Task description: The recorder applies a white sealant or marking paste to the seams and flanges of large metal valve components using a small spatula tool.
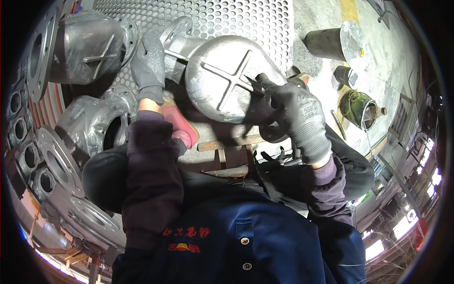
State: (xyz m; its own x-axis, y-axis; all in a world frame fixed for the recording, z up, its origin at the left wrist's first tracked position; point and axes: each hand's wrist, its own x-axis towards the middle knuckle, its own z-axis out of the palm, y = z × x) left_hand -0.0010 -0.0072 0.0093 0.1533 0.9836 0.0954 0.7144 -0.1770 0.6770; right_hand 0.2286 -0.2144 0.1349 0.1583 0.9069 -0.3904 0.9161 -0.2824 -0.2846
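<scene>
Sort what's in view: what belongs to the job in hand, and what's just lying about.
Seems in use:
cross-ribbed metal casting
gloved left hand, beside its neck
gloved right hand, at its right side; any tool there is unclear

Apparently lying about:
flanged casting, upper left
grey cylindrical container
green container

A grey bucket (pixel 326 43) sits on the concrete floor (pixel 392 54) near a dark green container (pixel 355 107).
</scene>
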